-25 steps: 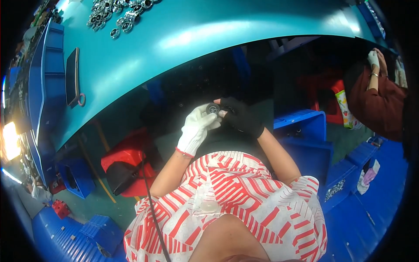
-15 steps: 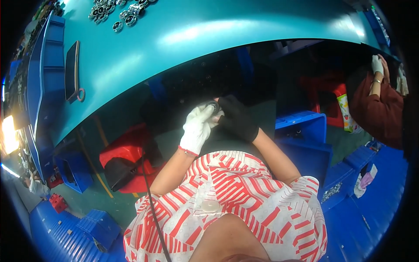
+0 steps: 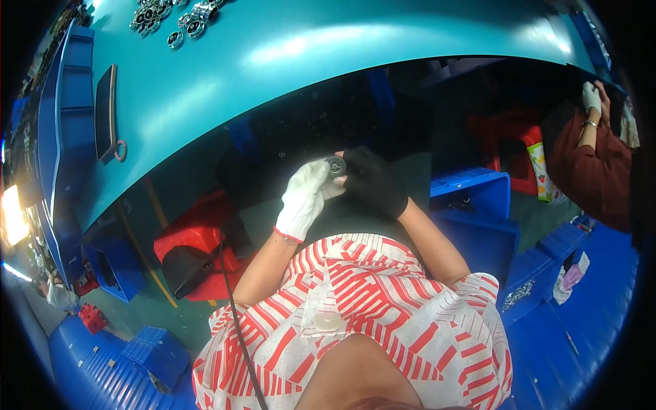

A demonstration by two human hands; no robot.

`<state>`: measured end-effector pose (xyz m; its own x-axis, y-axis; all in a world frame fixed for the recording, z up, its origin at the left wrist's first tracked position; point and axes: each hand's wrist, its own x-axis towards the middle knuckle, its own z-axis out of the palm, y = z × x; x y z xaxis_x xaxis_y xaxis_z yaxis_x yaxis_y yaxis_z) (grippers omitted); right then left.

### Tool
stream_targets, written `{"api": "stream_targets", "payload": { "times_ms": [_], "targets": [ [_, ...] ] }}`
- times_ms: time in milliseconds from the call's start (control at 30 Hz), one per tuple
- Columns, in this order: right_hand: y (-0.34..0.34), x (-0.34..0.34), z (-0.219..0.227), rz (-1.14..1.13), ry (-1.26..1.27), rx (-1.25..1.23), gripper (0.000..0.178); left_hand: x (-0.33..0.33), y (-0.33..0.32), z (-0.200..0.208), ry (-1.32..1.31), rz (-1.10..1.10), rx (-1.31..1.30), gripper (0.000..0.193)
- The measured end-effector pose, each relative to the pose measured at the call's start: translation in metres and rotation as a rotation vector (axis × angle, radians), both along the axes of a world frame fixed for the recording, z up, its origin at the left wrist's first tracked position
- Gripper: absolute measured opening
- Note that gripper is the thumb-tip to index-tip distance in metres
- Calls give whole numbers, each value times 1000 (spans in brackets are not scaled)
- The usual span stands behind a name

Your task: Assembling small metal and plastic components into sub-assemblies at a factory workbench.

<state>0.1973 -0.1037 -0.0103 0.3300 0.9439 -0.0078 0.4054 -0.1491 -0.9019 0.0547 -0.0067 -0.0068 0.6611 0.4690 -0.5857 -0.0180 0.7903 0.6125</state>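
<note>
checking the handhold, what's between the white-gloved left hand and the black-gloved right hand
In the head view, a small dark disc with a spoked face lies between the left hand and right hand, at their fingertips.

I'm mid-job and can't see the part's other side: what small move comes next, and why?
Probably turn the round dark part over gently between the left hand and right hand: both hands meet at it, its spoked face shows toward the camera, and its underside is hidden.
</note>
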Motion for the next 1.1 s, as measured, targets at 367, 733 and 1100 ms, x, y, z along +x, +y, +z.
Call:
{"api": "stream_targets", "payload": {
  "times_ms": [367, 733, 1100],
  "targets": [
    [-1, 5, -5, -38, 669, -122, 36, -4, 9, 2, -158, -42, -25, 32],
    [-4, -4, -1, -12, -59, 251, 37, -10, 11, 2, -115, -92, -51, 57],
    [0, -5, 2, -19, 161, 226, 46, -1, 18, 18, -189, -70, -37, 56]
  ]
}}
